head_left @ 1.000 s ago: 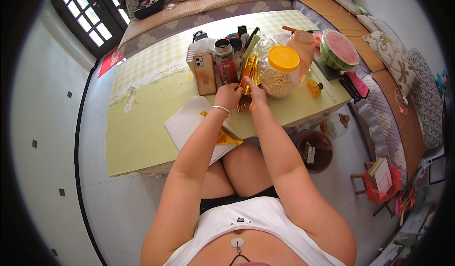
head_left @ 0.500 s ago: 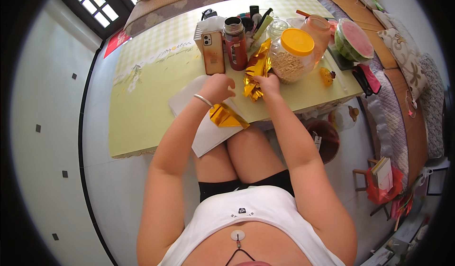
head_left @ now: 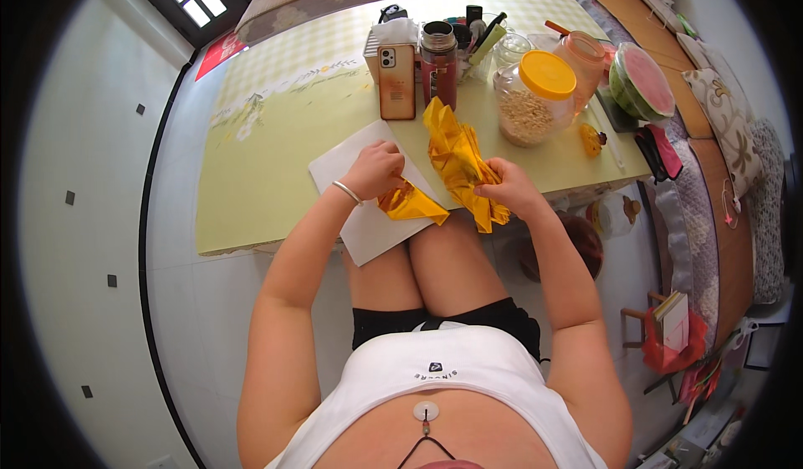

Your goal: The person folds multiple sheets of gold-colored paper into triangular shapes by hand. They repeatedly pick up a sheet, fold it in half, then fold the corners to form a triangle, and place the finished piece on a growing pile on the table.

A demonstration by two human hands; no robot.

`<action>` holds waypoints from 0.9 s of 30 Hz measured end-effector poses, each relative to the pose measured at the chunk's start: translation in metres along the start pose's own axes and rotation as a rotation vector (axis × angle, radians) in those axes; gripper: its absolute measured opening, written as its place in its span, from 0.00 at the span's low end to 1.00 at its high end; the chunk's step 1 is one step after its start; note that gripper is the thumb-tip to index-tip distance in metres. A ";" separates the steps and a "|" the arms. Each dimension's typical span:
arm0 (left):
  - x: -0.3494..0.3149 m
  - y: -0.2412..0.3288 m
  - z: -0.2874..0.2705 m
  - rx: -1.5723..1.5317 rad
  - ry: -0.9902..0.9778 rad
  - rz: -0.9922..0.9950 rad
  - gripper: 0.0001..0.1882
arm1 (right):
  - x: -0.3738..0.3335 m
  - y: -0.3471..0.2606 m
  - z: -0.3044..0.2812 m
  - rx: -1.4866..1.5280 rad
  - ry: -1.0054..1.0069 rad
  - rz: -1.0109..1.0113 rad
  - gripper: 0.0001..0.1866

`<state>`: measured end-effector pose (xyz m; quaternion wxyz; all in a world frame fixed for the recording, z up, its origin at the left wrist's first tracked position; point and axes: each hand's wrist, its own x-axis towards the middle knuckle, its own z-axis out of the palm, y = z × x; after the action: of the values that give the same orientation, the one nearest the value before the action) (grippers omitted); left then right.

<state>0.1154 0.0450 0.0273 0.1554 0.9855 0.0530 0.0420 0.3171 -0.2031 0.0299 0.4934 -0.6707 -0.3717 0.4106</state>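
Two hands work on sheets of shiny yellow-gold paper at the near edge of a pale green counter (head_left: 276,176), seen from above the seated person's lap. Her left hand (head_left: 374,170), with a bracelet at the wrist, is closed around a folded gold piece (head_left: 410,204) that rests on a white sheet of paper (head_left: 360,210) overhanging the counter edge. Her right hand (head_left: 506,189) pinches a larger crumpled gold sheet (head_left: 456,164), which stands up loosely between the two hands and hangs down past the counter edge.

Behind the hands stand a propped phone (head_left: 396,81), a dark red flask (head_left: 438,63), a clear jar with a yellow lid (head_left: 535,97), a pink container (head_left: 583,57) and half a watermelon (head_left: 640,80).

Judging by the grip, neat work here would mean keeping each sheet pinched near its edge, holding the two pieces apart so they do not tangle, and pressing folds flat against the white paper.
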 end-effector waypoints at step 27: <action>-0.051 0.019 -0.024 -0.158 0.201 -0.044 0.09 | 0.055 -0.075 0.026 -0.855 0.086 -0.276 0.16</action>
<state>0.0637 0.0281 0.0531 0.2273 0.9596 0.0864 0.1414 0.3074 -0.1263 0.0873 0.2371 -0.7748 -0.5732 0.1223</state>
